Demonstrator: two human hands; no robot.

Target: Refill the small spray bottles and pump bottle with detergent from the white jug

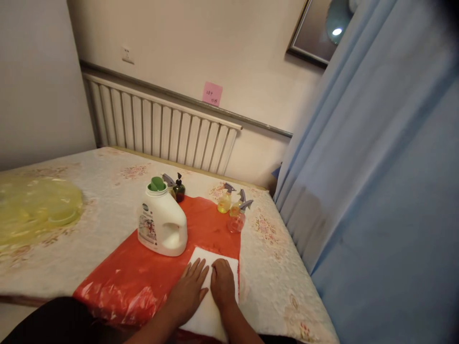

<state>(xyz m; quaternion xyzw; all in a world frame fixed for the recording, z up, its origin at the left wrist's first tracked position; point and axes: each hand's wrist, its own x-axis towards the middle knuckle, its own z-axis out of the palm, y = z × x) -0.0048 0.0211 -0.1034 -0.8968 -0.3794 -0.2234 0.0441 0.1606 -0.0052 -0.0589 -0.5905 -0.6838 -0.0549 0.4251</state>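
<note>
A white cloth lies flat near me, on the right part of a red plastic sheet. My left hand rests on the cloth, palm down, fingers stretched out. Beside it my right hand presses on the cloth with its fingers curled in; whatever may be inside them is hidden. Beyond my left hand stands a large white detergent jug, upright, with a green piece in its neck.
Behind the jug are a dark pump bottle and a partly hidden spray bottle. Three small spray bottles stand beyond the cloth. Yellow clear plastic lies left on the flowered bed. A blue curtain hangs right.
</note>
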